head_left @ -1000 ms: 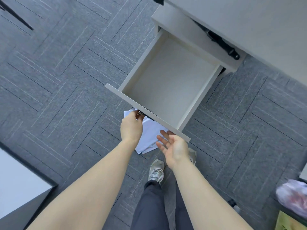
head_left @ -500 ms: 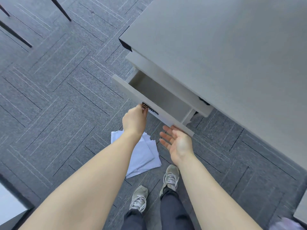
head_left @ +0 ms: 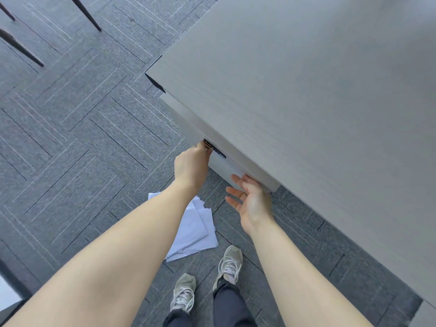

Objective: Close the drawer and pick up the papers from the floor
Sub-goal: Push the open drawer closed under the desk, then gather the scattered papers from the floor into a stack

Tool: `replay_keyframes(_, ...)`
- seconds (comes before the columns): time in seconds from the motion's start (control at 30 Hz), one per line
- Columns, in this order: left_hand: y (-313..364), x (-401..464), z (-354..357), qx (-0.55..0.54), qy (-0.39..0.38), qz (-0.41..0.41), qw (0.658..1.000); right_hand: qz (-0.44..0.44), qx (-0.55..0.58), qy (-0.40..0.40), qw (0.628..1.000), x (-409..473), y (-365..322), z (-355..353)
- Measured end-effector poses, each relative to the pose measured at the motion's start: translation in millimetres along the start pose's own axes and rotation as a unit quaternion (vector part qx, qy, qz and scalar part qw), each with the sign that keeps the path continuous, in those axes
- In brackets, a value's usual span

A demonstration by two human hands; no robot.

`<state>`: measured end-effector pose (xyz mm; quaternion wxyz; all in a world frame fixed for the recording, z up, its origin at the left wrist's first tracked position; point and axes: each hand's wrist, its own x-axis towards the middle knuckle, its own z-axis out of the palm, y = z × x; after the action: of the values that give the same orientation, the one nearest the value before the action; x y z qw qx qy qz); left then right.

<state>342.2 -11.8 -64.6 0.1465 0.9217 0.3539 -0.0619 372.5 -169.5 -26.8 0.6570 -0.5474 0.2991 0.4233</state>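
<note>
Your view looks straight down past the pale grey desktop [head_left: 306, 95], which fills the upper right and overhangs the drawer [head_left: 226, 168] beneath it; only a narrow strip of the drawer front shows below the desk edge, so the drawer sits pushed in or nearly so. The grey carpet tiles [head_left: 82, 128], laid in a herringbone pattern, cover the rest of the frame. Your two bare forearms reach up from the bottom edge. Your left hand [head_left: 192, 165] is curled, its fingers closed around the small dark handle [head_left: 213, 148] at the top of the drawer front. Your right hand [head_left: 253, 201] is spread, palm turned leftward, fingertips [head_left: 237, 179] touching the lower right part of the drawer front and gripping nothing. The papers [head_left: 193, 228], a loose overlapping stack of white sheets, lie on the carpet directly below your left forearm, partly hidden by it, just left of your grey sneakers [head_left: 230, 261]. Dark chair legs [head_left: 21, 50] cross the upper left corner.
</note>
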Motion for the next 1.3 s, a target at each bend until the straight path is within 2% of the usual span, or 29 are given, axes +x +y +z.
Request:
replay_keyframes(0.23, -4.9, 4.8, -2.8, 0.041, -0.031, 0.029, 0.998, -0.011, -0.035, -0.017, 0.999, 1.4, 3.6, -5.9)
replay_keyframes(0.3, -4.8, 4.0, -2.7, -0.009, -0.034, 0.001, 0.999, -0.012, -0.028, -0.018, 0.999, 2.3, 5.4, -5.6)
replay_keyframes(0.33, -5.3, 3.9, -2.3, -0.069, -0.041, -0.022, 0.997, -0.013, -0.025, -0.018, 0.999, 2.3, 5.7, -5.3)
replay_keyframes(0.43, -9.8, 5.5, -1.4, -0.237, -0.091, -0.080, 0.964, -0.023, -0.024, -0.008, 0.999, 2.0, 7.0, -2.6)
replay_keyframes(0.5, -13.3, 8.4, -3.7, -0.285, -0.126, -0.082, 0.947, -0.033, -0.019, 0.005, 0.999, 1.3, 9.7, 0.8)
replay_keyframes(0.63, -27.0, 2.9, -13.2, -0.320, -0.190, -0.089, 0.924, -0.060, -0.035, 0.027, 0.997, -7.2, 15.8, 12.3)
replay_keyframes(0.83, -122.5, -64.9, -18.7, -0.316, -0.182, -0.075, 0.928, -0.105, -0.034, 0.044, 0.993, -38.1, 51.4, 32.8)
replay_keyframes(0.9, -169.2, -92.6, -4.5, -0.308, -0.201, -0.091, 0.925, -0.092, -0.054, 0.046, 0.993, -43.8, 83.7, 38.2)
replay_keyframes(1.03, -266.5, -130.7, 64.0, -0.294, -0.237, -0.181, 0.908, -0.012, -0.157, 0.063, 0.985, -17.5, 184.3, 33.0)
replay_keyframes(1.2, -360.7, -137.6, 204.3, -0.288, -0.262, -0.287, 0.875, 0.117, -0.240, 0.115, 0.957, 93.0, 343.8, -12.5)
replay_keyframes(1.3, -404.7, -123.5, 305.8, -0.240, -0.269, -0.292, 0.886, 0.206, -0.267, 0.122, 0.934, 172.1, 433.2, -50.0)
